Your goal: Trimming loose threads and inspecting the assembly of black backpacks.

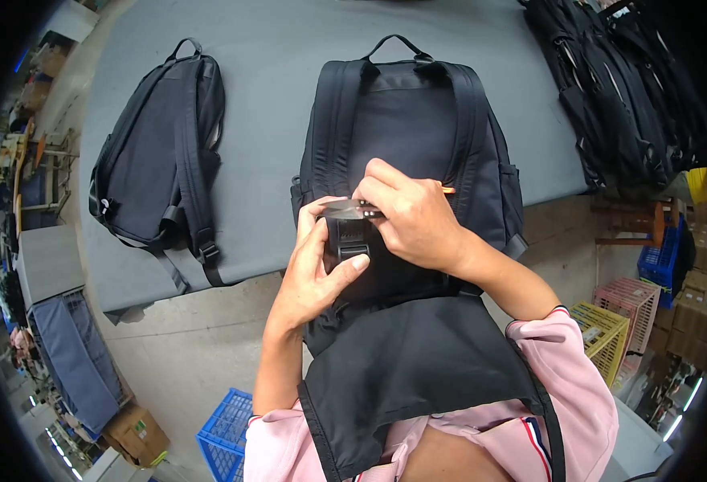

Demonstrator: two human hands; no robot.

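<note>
A black backpack (406, 120) lies in front of me on the grey table, its shoulder straps facing up. Over its lower part, my left hand (309, 273) grips a black strap with a plastic buckle (353, 251), its thumb pressed on the buckle. My right hand (414, 213) is closed around what look like thread snips (345, 210), with silver blades and a dark handle. The blades lie across the upper end of the strap, close to my left fingertips. An orange tip shows beside my right hand; most of the handle is hidden in it.
To the left on the table (269, 48) lies another black backpack (149, 153). Several black bags (623, 88) are piled at the far right. A blue crate (226, 434) stands on the floor at lower left; yellow (598, 337) and pink crates (631, 305) stand at right. A black apron (418, 353) covers my front.
</note>
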